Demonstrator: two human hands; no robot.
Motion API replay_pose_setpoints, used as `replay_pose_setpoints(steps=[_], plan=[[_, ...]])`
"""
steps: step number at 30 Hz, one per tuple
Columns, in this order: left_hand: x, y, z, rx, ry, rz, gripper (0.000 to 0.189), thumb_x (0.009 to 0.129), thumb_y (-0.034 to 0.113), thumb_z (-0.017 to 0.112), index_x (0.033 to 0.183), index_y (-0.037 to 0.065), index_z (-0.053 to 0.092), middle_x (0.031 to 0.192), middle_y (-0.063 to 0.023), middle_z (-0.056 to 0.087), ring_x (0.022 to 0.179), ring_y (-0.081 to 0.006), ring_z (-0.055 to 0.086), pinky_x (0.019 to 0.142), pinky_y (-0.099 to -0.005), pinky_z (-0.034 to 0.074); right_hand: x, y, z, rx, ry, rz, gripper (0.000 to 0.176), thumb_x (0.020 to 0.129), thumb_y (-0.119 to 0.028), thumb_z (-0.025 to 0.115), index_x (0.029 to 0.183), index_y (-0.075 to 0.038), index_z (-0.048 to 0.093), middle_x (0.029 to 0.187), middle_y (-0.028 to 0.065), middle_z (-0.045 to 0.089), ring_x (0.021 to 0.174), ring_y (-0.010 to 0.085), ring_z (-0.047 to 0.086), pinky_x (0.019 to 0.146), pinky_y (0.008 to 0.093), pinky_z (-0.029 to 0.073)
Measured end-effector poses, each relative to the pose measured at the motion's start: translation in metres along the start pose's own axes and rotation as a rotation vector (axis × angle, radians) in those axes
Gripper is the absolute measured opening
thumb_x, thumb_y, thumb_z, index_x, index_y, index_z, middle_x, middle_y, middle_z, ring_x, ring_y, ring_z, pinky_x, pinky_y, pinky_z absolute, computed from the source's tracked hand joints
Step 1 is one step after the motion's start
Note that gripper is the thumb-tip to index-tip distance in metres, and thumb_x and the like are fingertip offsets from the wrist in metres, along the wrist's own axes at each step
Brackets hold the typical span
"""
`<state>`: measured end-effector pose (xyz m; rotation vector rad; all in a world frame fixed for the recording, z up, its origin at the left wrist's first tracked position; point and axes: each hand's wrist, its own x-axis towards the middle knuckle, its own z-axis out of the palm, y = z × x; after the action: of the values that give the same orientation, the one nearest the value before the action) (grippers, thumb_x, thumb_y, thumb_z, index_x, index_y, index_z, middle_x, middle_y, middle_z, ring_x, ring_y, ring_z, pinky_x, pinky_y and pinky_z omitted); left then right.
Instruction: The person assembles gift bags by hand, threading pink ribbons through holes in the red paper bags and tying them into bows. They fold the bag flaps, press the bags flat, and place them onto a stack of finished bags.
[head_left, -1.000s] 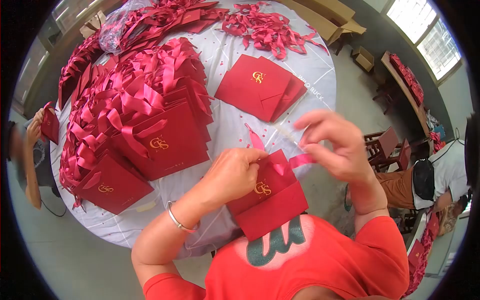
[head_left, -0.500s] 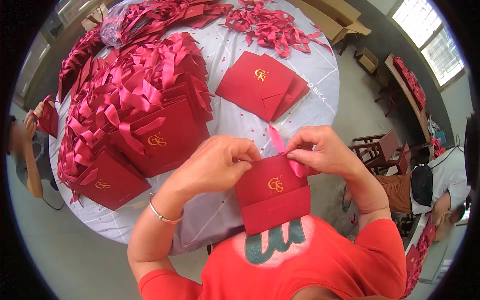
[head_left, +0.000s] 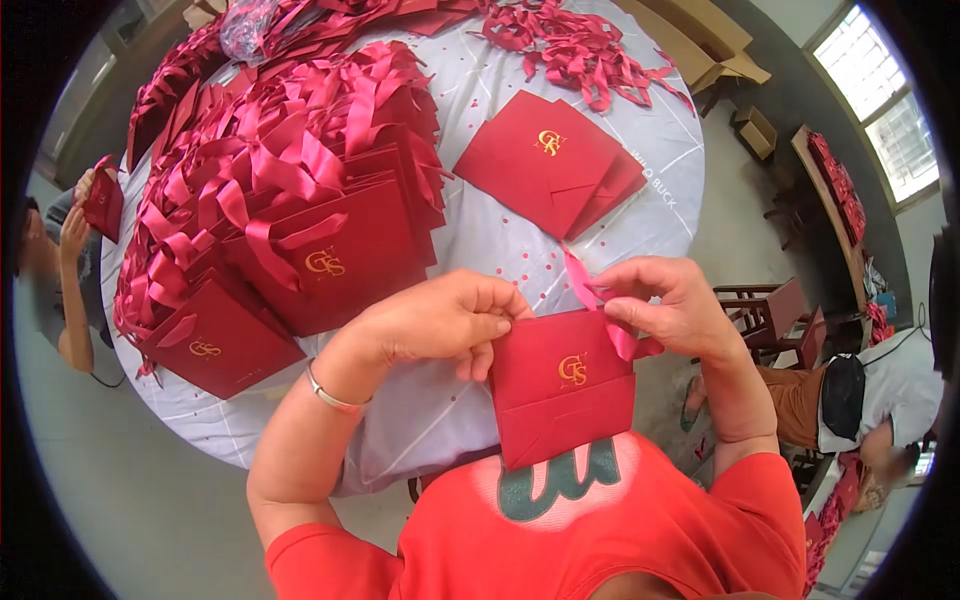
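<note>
A folded red gift bag (head_left: 565, 405) with a gold logo is held in front of my chest. My left hand (head_left: 455, 325) pinches its upper left corner, the thumb on the front and other fingers curled behind. At the top right edge, my right hand (head_left: 665, 305) is closed on a pink ribbon (head_left: 578, 280), which rises above the bag and hangs in a loop below my fingers. Whether the ribbon is threaded through the bag is hidden by my fingers.
Many ribboned red bags (head_left: 330, 250) stand packed on the round table (head_left: 410, 440) at left. Flat bags (head_left: 545, 150) lie ahead, loose ribbons (head_left: 570, 50) behind them. A person (head_left: 70, 250) handles a bag at far left; another person (head_left: 870, 385) is at right.
My hands and the bag have shifted slightly right in view, along with the scene. My left fingers have spread a little down along the bag's left edge.
</note>
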<state>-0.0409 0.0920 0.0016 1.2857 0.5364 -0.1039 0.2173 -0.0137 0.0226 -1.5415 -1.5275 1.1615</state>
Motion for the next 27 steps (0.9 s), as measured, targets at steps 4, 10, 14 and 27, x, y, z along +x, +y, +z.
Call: replay_pose_setpoints(steps=[4,10,14,27], plan=[[0.002,-0.004,-0.002,-0.017,-0.014,-0.033,0.023,0.095,0.001,0.042,0.110,-0.001,0.059,0.087,-0.0047,0.064,0.058,-0.0090,0.059,0.051,-0.0234,0.047,0.004,0.011,0.003,-0.204,0.084,-0.385,0.016,0.087,0.003,0.066,0.102,0.002,0.069,0.081,0.0069,0.066,0.065,0.0090,0.060,0.057,0.0227,0.047],[0.008,-0.009,-0.002,-0.015,0.017,-0.064,0.021,0.096,0.005,0.046,0.112,0.001,0.059,0.082,-0.0002,0.063,0.055,-0.0048,0.056,0.048,-0.0200,0.040,-0.005,-0.012,0.022,-0.232,0.059,-0.334,0.015,0.084,0.007,0.065,0.096,0.001,0.069,0.082,0.0100,0.064,0.071,0.0192,0.064,0.062,0.0300,0.050],[0.008,-0.008,0.001,0.004,0.027,-0.066,0.019,0.094,0.005,0.048,0.108,0.002,0.061,0.077,0.0022,0.059,0.054,-0.0045,0.050,0.048,-0.0207,0.038,-0.002,-0.010,0.031,-0.326,0.047,-0.452,0.013,0.082,0.005,0.066,0.094,0.000,0.069,0.083,0.0116,0.064,0.071,0.0243,0.064,0.063,0.0322,0.050],[0.013,-0.022,-0.004,-0.214,-0.064,-0.018,0.013,0.095,0.005,0.049,0.100,0.004,0.061,0.072,0.0065,0.049,0.054,-0.0025,0.036,0.048,-0.0191,0.029,-0.006,-0.011,0.041,-0.527,0.027,-0.592,0.017,0.073,0.000,0.077,0.088,-0.002,0.068,0.078,0.0092,0.064,0.070,0.0257,0.063,0.063,0.0336,0.051]])
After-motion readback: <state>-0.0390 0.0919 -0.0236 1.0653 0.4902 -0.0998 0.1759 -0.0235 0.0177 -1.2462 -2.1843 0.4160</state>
